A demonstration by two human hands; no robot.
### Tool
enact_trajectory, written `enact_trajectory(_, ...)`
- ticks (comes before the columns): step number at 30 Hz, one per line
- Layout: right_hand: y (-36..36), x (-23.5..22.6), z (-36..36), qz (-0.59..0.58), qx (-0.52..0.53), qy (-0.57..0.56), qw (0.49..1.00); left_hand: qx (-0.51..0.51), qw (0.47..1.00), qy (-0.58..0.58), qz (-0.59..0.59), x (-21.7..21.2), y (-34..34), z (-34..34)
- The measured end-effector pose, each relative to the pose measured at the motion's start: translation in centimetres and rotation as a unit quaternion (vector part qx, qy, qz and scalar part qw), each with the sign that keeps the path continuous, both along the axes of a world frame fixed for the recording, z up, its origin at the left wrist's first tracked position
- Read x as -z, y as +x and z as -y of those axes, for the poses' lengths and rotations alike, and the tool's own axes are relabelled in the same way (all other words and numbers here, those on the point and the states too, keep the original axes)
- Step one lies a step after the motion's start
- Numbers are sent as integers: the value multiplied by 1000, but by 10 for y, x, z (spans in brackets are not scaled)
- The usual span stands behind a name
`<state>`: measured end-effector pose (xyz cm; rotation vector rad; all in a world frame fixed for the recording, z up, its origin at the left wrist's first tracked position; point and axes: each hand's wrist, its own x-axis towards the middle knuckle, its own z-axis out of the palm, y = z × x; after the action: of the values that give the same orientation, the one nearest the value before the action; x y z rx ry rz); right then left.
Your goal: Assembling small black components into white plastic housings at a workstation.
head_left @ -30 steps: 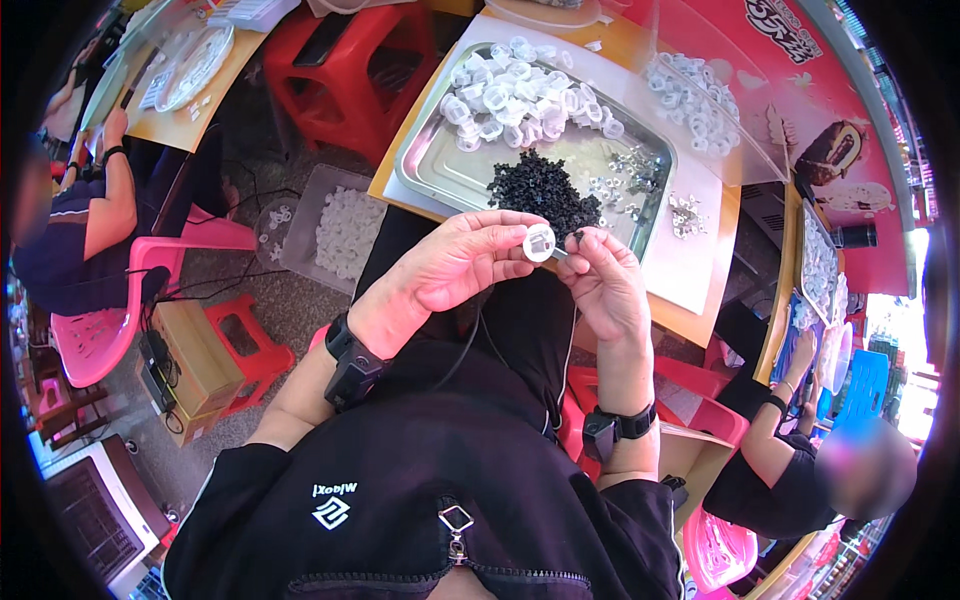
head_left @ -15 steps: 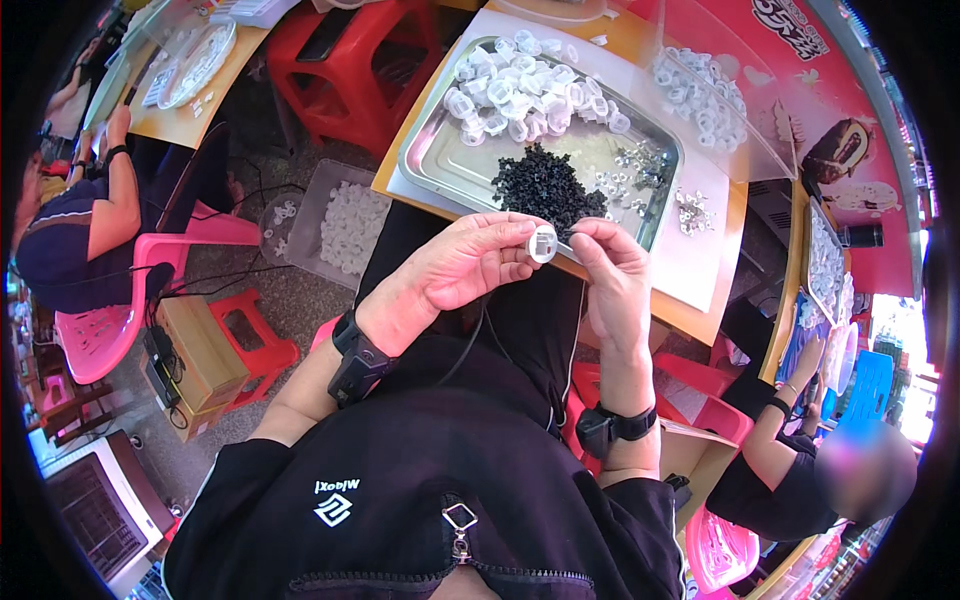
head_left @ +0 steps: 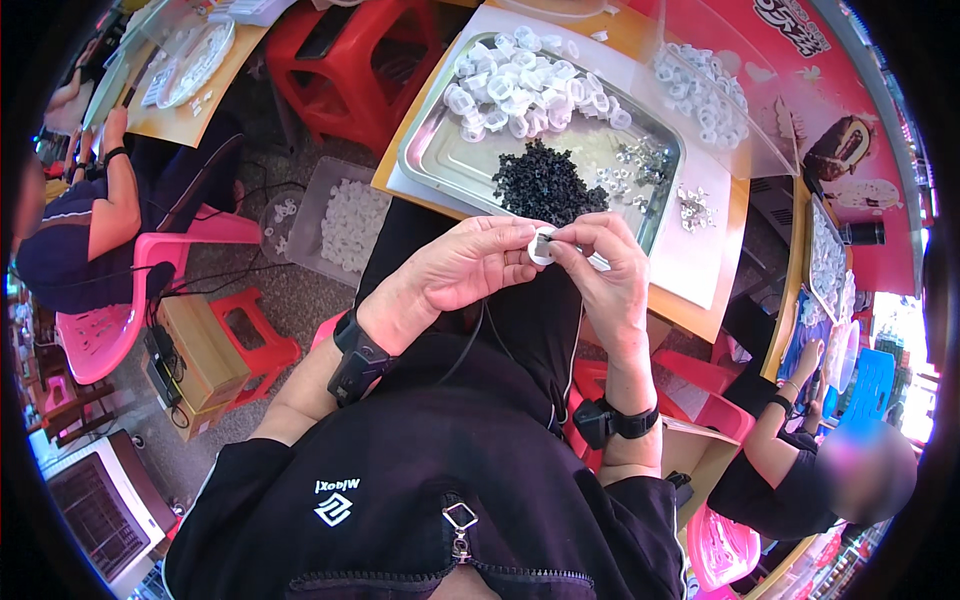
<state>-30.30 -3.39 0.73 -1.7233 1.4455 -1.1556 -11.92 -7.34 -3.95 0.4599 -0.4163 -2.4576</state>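
Left hand (head_left: 465, 262) pinches a round white plastic piece (head_left: 539, 248) by its rim, seemingly to keep its face clear. Right hand (head_left: 608, 268) closed at the fingertips on what looks like a small black part (head_left: 549, 238), against that face. Both sit at the near edge of the metal tray (head_left: 425, 170), on the desk (head_left: 733, 262). Black pile (head_left: 540, 180) nearest, probably for short reaches; translucent plastic pieces (head_left: 520, 88) heaped far left, apparently kept sorted.
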Motion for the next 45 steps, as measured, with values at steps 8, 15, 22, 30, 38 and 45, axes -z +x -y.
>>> enact_trajectory(8,-2,0,-1,-138,8,-50,989,-10,998,-35,42,10,3,-2)
enact_trajectory(15,-1,3,0,-140,1,-66,988,-2,999,-28,41,11,2,-3)
enact_trajectory(22,-1,3,-1,-176,-3,-86,981,-10,998,-31,50,12,3,-5)
enact_trajectory(30,0,3,-2,-229,-5,-148,962,-27,993,-71,95,11,2,-8)
enact_trajectory(38,0,9,-4,-251,-20,-168,953,-40,976,-131,171,6,4,-8)
enact_trajectory(45,0,10,-6,-267,-25,-187,945,-21,988,-70,134,10,2,-9)
